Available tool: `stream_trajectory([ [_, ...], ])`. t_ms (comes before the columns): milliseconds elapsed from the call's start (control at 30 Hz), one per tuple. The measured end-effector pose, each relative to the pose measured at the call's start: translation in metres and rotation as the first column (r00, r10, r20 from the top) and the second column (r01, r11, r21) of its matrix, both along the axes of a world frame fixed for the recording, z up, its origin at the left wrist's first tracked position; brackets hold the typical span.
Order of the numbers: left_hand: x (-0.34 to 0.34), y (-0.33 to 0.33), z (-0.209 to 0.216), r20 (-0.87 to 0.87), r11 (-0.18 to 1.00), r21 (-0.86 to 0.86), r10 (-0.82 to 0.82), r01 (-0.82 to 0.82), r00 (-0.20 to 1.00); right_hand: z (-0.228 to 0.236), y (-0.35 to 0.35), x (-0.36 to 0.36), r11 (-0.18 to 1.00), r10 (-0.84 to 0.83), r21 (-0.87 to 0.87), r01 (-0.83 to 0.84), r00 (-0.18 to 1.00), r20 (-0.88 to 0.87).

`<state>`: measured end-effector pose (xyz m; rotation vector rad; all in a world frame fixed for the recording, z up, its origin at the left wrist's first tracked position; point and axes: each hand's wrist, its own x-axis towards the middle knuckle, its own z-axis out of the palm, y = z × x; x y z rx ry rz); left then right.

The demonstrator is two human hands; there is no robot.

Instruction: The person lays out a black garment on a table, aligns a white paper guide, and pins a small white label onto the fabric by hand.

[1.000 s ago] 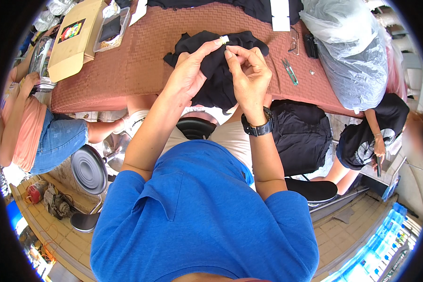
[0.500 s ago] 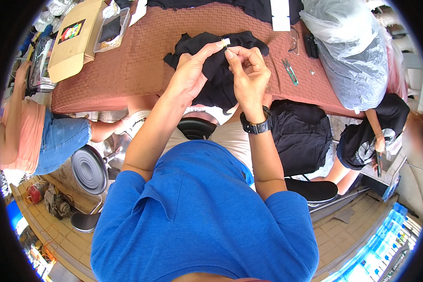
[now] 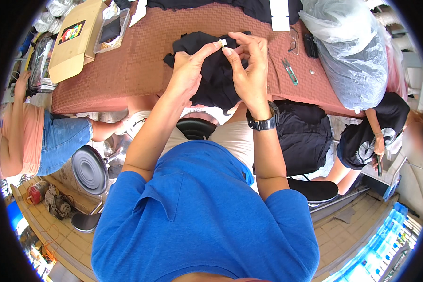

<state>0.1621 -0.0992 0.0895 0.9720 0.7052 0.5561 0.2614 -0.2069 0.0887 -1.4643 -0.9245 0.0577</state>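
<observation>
A crumpled black garment (image 3: 214, 87) lies on the table's near edge and hangs over it towards my lap. At its upper part is a small white tag (image 3: 223, 43). My left hand (image 3: 190, 70) is closed on the black garment, its thumb tip pressed beside the tag; its other fingers are mostly hidden. Close to the tag, my right hand (image 3: 250, 70) has its thumb and raised index finger apart. I see nothing held between them, though the curled fingers behind are partly hidden.
Green thread snips (image 3: 290, 72) and glasses (image 3: 293, 41) lie to the right, before a large plastic-wrapped bundle (image 3: 348, 56). A cardboard box (image 3: 75, 40) and a clear tub (image 3: 112, 34) stand at left. Black cloth (image 3: 298, 136) hangs beside my right arm. People sit on both sides.
My right hand has gone from a tight pinch at the tag to a looser pose, index finger lifted away from the thumb, wrist slightly right. My left hand has barely moved.
</observation>
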Motion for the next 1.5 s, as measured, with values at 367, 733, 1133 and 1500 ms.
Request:
stream_trajectory([
  [367, 0.012, 0.014, -0.027, 0.008, 0.900, 0.416, 0.137, -0.128, 0.991, 0.066, -0.015, 0.021, 0.945, 0.139, 0.279, -0.172, 0.981, 0.135],
  [733, 0.020, 0.038, -0.055, -0.028, 0.722, 0.653, 0.323, -0.228, 0.946, 0.190, -0.150, 0.022, 0.729, 0.221, 0.573, -0.376, 0.920, 0.323],
  [1133, -0.005, 0.008, 0.014, 0.208, 0.978, -0.144, -0.120, 0.151, 0.971, 0.023, -0.021, -0.007, 0.998, 0.000, -0.063, 0.011, 0.985, 0.171],
  [1500, -0.007, 0.004, 0.010, 0.202, 0.994, 0.008, -0.105, 0.106, 0.974, 0.018, -0.011, -0.011, 0.988, -0.128, -0.057, 0.141, 0.973, 0.190],
])
